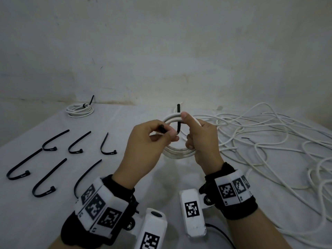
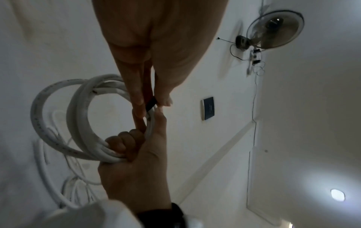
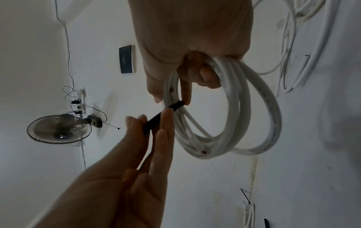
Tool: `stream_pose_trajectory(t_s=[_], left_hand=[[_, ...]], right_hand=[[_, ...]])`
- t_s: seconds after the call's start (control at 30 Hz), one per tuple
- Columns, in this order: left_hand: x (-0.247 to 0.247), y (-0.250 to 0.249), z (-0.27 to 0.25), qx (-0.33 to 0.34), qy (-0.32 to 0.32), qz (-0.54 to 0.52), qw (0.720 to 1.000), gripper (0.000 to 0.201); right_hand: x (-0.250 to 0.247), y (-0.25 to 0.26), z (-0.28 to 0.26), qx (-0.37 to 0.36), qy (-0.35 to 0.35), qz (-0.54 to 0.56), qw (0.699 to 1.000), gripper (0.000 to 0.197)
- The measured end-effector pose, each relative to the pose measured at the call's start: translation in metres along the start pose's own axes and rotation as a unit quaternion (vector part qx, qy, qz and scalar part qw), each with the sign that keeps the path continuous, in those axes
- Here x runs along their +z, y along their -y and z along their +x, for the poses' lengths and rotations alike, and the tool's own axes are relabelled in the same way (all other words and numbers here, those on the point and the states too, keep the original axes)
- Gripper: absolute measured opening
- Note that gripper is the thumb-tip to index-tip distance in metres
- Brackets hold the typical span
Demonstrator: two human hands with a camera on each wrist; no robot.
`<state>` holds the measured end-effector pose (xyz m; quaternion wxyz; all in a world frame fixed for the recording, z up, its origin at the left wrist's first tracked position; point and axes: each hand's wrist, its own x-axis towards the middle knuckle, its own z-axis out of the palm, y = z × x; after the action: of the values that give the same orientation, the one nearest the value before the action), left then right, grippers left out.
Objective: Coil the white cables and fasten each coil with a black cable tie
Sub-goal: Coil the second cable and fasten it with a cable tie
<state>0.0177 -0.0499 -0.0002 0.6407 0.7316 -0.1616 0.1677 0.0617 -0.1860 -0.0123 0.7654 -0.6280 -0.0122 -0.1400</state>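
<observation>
Blurred grey print along white coil (image 3: pixel 273 117)

A pale wall (image 1: pixel 161 42) rises behind the surface (image 1: pixel 125 177), its plaster mottled with grey-green patches, faint scratches and a brownish stain line along the base where the two meet. The surface is covered in a light grey cloth with soft creases. On another white wall (image 2: pixel 224 69) a fan (image 2: pixel 275 29) with a round wire cage is mounted, tilted, beside a small socket cluster (image 2: pixel 255 57) with tangled thin wires; one thin wire (image 2: pixel 254 95) runs along the wall from it. A dark rectangular panel (image 2: pixel 208 108) sits flat on the same wall. A round ceiling light (image 2: pixel 337 195) glows white, throwing a soft bright patch around itself.
</observation>
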Motion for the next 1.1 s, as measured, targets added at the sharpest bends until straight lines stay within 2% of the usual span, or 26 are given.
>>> stream_pose_trajectory(t_s=[0.1, 0.2, 0.33, 0.4, 0.57, 0.7, 0.77, 1.03, 1.1], left_hand=[[-0.004, 0.003, 0.005, 0.044, -0.013, 0.078, 0.996, 0.008], [-0.008, 0.000, 0.009, 0.095, -0.026, 0.136, 0.986, 0.008], [-0.012, -0.003, 0.017, 0.159, -0.060, 0.209, 0.963, 0.004], [-0.011, 0.001, 0.021, 0.151, -0.071, 0.198, 0.966, 0.010], [-0.004, 0.015, 0.028, 0.059, -0.095, 0.119, 0.987, 0.050], [-0.002, 0.022, 0.031, -0.021, -0.040, 0.106, 0.993, 0.061], [-0.001, 0.024, 0.032, -0.022, -0.023, 0.100, 0.995, 0.062], [0.001, 0.023, 0.036, 0.034, -0.037, 0.090, 0.995, 0.065], [0.001, 0.021, 0.036, 0.049, -0.033, 0.090, 0.994, 0.061]], right_hand=[[0.001, 0.003, -0.002, 0.034, 0.035, 0.066, 0.997, 0.026], [0.003, 0.003, -0.003, 0.064, 0.068, 0.090, 0.991, 0.033], [0.004, 0.003, -0.004, 0.078, 0.087, 0.122, 0.986, 0.031], [0.004, 0.003, -0.004, 0.080, 0.087, 0.138, 0.983, 0.032], [0.004, 0.003, -0.003, 0.079, 0.072, 0.150, 0.983, 0.036], [0.003, 0.002, -0.001, 0.074, 0.063, 0.144, 0.985, 0.037], [0.003, 0.001, -0.001, 0.075, 0.060, 0.140, 0.985, 0.037], [0.005, 0.001, -0.004, 0.081, 0.094, 0.155, 0.980, 0.022], [0.005, 0.001, -0.004, 0.077, 0.098, 0.156, 0.980, 0.027]])
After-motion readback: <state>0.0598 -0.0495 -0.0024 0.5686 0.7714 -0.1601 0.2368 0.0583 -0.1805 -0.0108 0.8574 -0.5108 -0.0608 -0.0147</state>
